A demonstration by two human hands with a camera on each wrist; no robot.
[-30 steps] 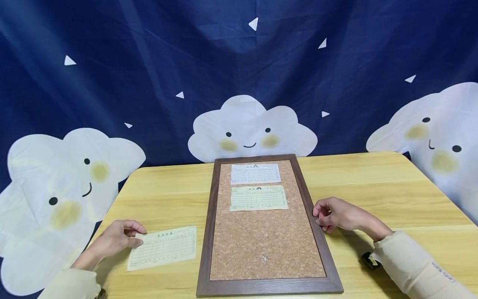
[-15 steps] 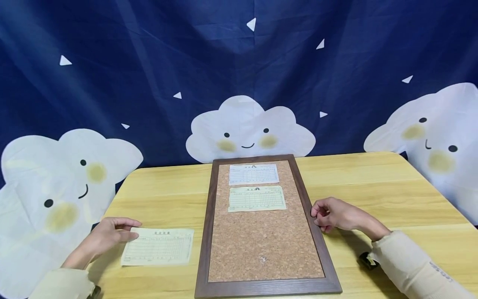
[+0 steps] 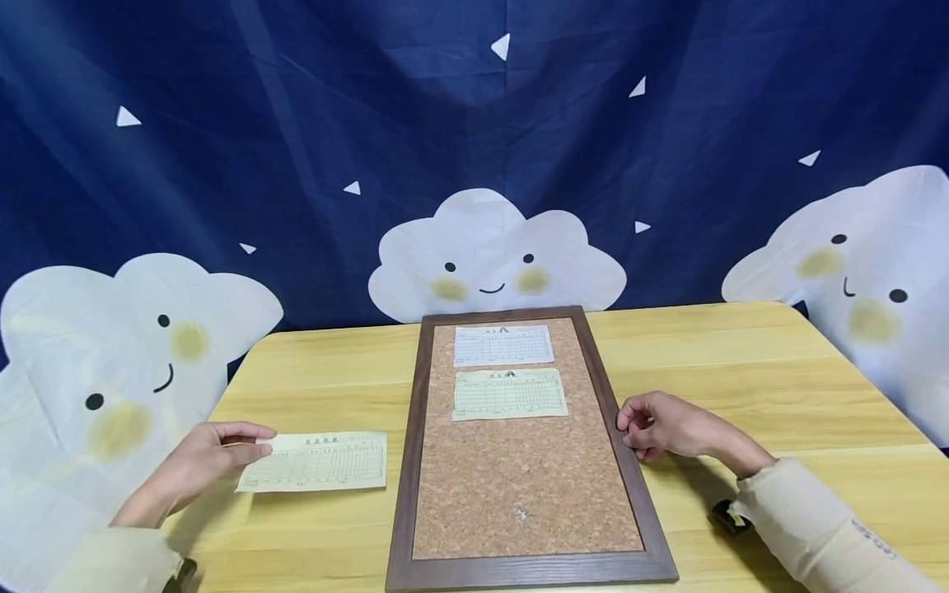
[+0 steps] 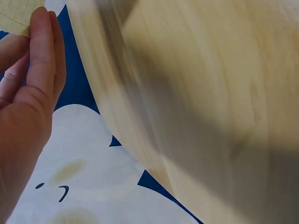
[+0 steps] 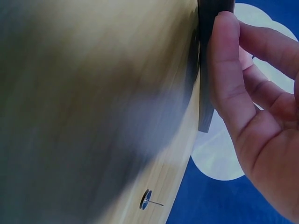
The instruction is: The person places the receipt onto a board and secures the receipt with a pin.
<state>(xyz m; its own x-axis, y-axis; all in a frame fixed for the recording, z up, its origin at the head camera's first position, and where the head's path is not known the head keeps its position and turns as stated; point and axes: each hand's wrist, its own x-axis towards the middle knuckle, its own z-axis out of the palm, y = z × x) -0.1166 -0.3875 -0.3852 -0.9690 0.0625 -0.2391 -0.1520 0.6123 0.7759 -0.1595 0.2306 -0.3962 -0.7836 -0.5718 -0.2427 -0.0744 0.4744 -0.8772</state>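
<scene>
My left hand [image 3: 196, 461] pinches the left end of a pale yellow printed form slip [image 3: 319, 463] between thumb and fingers. The slip is tilted over the table, left of a wood-framed cork board [image 3: 526, 486]. A corner of it shows at the top of the left wrist view. My right hand [image 3: 670, 424], fingers curled, grips the board's right frame edge; in the right wrist view a digit presses along the frame's side [image 5: 205, 107]. On the cork lie a white form slip [image 3: 504, 346] and a pale yellow slip [image 3: 509, 397], each with a small dark tack at its top.
A thumbtack [image 5: 145, 199] lies on the wooden table [image 3: 712, 362], point sideways, in the right wrist view. The cork has a pale worn spot near its lower end. Behind the table hangs a dark blue curtain [image 3: 415, 107] with smiling clouds.
My left hand has shifted slightly left and away from me, raising the yellow slip and tilting it off the table. My right hand keeps its place at the board's edge.
</scene>
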